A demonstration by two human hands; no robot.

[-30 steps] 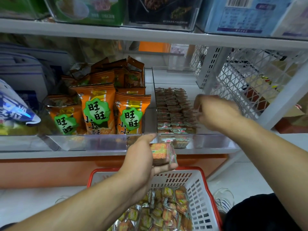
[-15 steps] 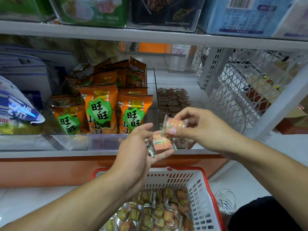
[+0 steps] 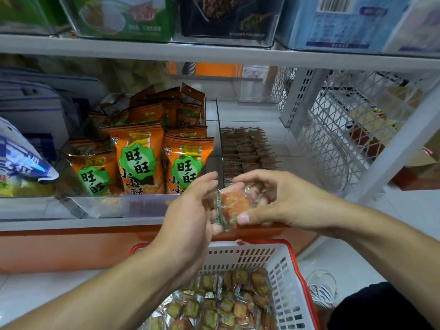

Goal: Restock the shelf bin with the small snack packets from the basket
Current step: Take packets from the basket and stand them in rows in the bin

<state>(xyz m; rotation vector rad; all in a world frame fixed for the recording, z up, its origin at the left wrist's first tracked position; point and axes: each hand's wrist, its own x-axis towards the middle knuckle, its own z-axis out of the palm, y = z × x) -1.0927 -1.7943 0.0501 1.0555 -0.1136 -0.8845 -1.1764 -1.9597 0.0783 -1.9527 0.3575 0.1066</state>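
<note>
A small stack of orange-and-green snack packets (image 3: pixel 232 208) is held in front of the shelf edge between my two hands. My left hand (image 3: pixel 190 217) supports the stack from the left with its fingers. My right hand (image 3: pixel 281 201) pinches the stack from the right, thumb on its lower corner. Behind them stands the clear shelf bin (image 3: pixel 283 148), with rows of the same packets (image 3: pixel 247 148) packed along its left side. Below, the white basket with a red rim (image 3: pixel 289 277) holds several loose packets (image 3: pixel 221 303).
A neighbouring clear bin to the left holds large orange snack bags (image 3: pixel 140 158). A white wire rack (image 3: pixel 338 129) and a slanted shelf post (image 3: pixel 390 151) stand right of the bin. The upper shelf board (image 3: pixel 214 53) runs overhead. A blue-and-white bag (image 3: pixel 21 158) lies at far left.
My right hand came back from inside the bin, took a packet half a second ago, and now grips the stack held by my left hand. Both hands sit slightly lower.
</note>
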